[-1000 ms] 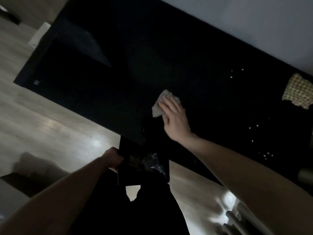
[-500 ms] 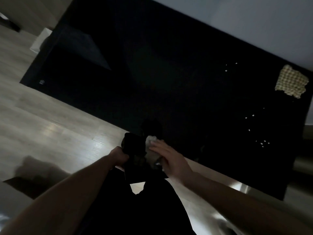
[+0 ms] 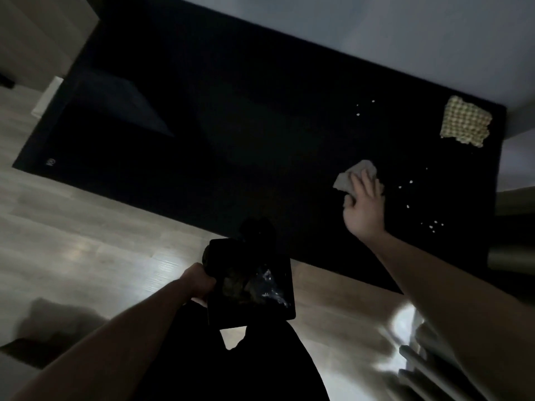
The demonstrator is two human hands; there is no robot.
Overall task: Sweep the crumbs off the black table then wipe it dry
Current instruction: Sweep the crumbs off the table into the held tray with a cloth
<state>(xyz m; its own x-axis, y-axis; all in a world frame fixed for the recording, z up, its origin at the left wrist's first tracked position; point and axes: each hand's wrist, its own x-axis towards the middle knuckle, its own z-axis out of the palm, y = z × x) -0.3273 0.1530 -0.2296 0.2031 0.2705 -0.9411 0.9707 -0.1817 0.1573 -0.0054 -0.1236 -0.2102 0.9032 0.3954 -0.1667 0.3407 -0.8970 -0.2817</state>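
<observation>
Moved rightward, right hand (image 3: 365,208) presses crumpled rag (image 3: 354,176) near crumbs (image 3: 431,225); left hand (image 3: 199,280) grips square tray (image 3: 249,282).

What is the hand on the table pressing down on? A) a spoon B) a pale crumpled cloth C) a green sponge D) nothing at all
B: the right hand lies with its fingers spread on a pale crumpled cloth on the black table, next to white crumbs.
</observation>
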